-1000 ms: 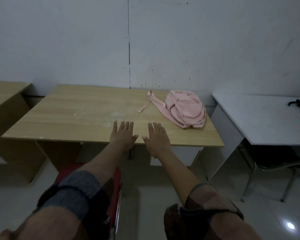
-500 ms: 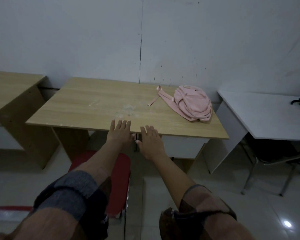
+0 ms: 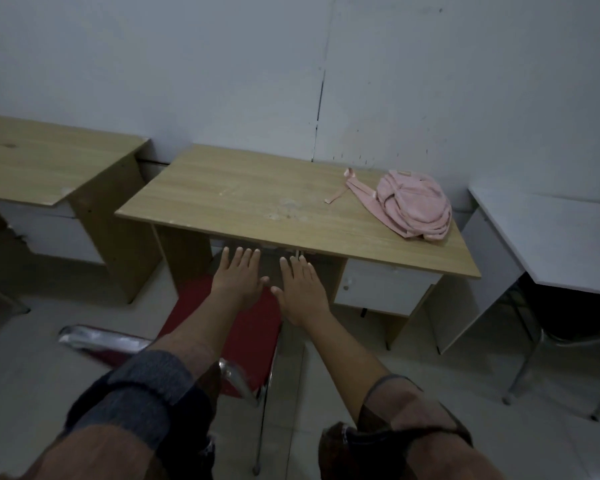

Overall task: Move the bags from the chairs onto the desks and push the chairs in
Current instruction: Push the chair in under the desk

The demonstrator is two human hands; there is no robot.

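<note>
A pink backpack [image 3: 413,207] lies on the right end of the middle wooden desk [image 3: 243,199], its strap trailing left. In front of that desk stands a red-seated chair [image 3: 257,337] with a chrome frame, its seat partly under the desk's front edge. My left hand [image 3: 238,278] and my right hand [image 3: 302,289] are stretched out flat side by side above the red seat, just short of the desk edge. Both have fingers extended and hold nothing. My forearms hide much of the seat.
A second wooden desk [image 3: 42,161] stands at the left, a white desk [image 3: 551,237] at the right with a dark chair [image 3: 575,317] under it. A drawer unit [image 3: 385,289] hangs under the middle desk's right side. The wall is close behind.
My hands have drawn back off the desk top to a spot over the chair seat. The view has tilted down and shifted, so more of the red chair and left desk shows.
</note>
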